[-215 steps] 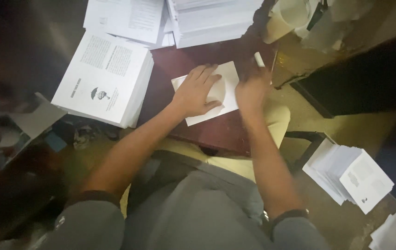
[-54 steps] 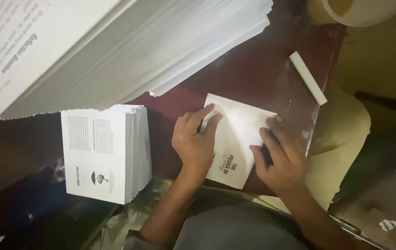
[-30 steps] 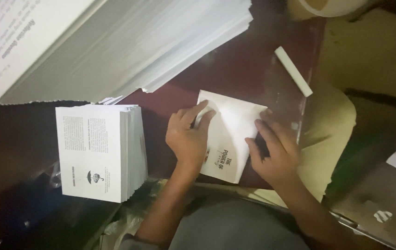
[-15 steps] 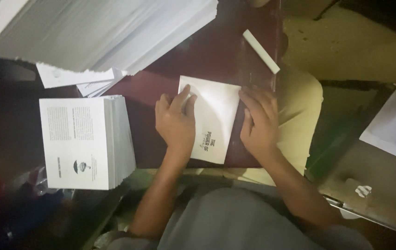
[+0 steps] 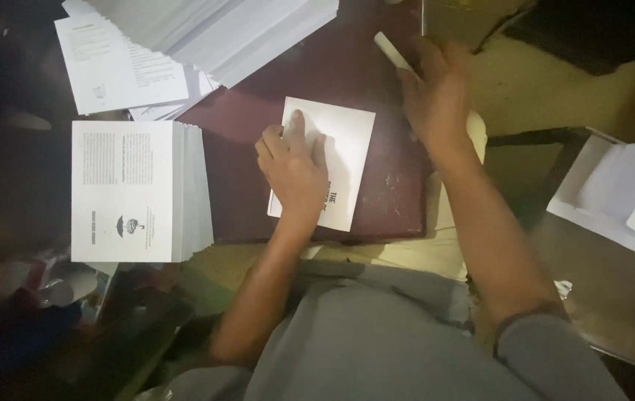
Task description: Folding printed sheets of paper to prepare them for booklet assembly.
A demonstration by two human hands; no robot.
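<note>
Left hand (image 5: 295, 167) pressed flat on a folded white sheet (image 5: 347, 148) in the middle of the dark red counter (image 5: 399, 200), fingers (image 5: 296, 128) spread and extended, gripping nothing, only pinning. Right hand (image 5: 436, 89) up at the counter's far right edge, at a slim white stick (image 5: 394, 52); blurred, so cannot tell whether closed on it or merely touching.

Risk, as judged: with a single palm holding it, could skew or slide toward the near edge, spoiling the crease; a hasty reach at the far edge could knock the stick off.

Tall stack of white printed leaflets (image 5: 135, 191) off the left edge, top face with text blocks and a small dark emblem. Fanned heap of white sheets (image 5: 221, 30) at the far left corner, a loose printed page (image 5: 120, 67) beneath. More white papers (image 5: 618, 197) apart to the right. Black lettering along the folded sheet's near edge.
</note>
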